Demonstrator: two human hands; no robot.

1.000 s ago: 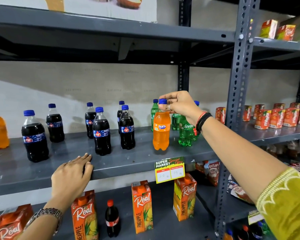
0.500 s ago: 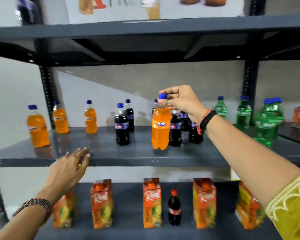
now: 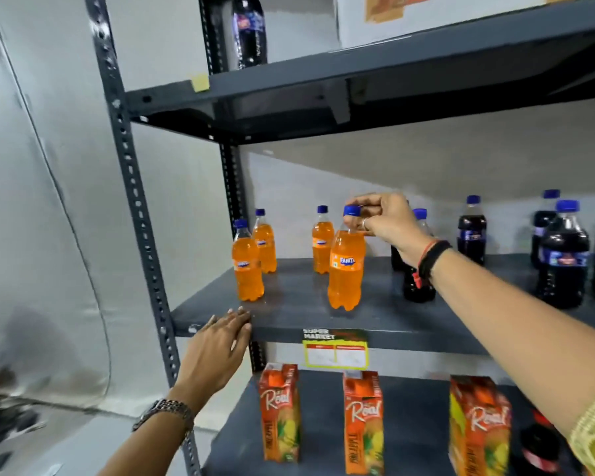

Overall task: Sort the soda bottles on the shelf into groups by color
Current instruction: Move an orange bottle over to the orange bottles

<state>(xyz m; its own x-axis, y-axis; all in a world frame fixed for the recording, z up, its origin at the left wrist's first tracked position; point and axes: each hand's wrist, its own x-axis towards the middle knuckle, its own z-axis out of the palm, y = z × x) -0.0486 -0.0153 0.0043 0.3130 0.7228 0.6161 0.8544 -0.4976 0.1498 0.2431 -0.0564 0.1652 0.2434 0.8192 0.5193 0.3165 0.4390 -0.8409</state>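
My right hand (image 3: pixel 383 219) grips the blue cap and neck of an orange Fanta bottle (image 3: pixel 346 269), whose base is at or just above the grey middle shelf (image 3: pixel 289 314). Three more orange bottles stand at the shelf's left end: one in front (image 3: pixel 247 266), one behind it (image 3: pixel 265 243), one further right (image 3: pixel 322 242). Dark cola bottles (image 3: pixel 562 255) stand to the right, one partly hidden behind my right wrist. My left hand (image 3: pixel 220 345) rests flat and open on the shelf's front edge, holding nothing.
A perforated grey upright (image 3: pixel 141 231) bounds the shelf on the left. Orange Real juice cartons (image 3: pixel 280 412) and a small cola bottle (image 3: pixel 538 448) stand on the lower shelf. A price tag (image 3: pixel 335 348) hangs on the shelf edge. A large dark bottle (image 3: pixel 249 30) stands on the upper shelf.
My right hand has carried the Fanta bottle leftward past the cola bottles to the orange group at the shelf's left end. My left hand slid left along the edge. The view panned left.
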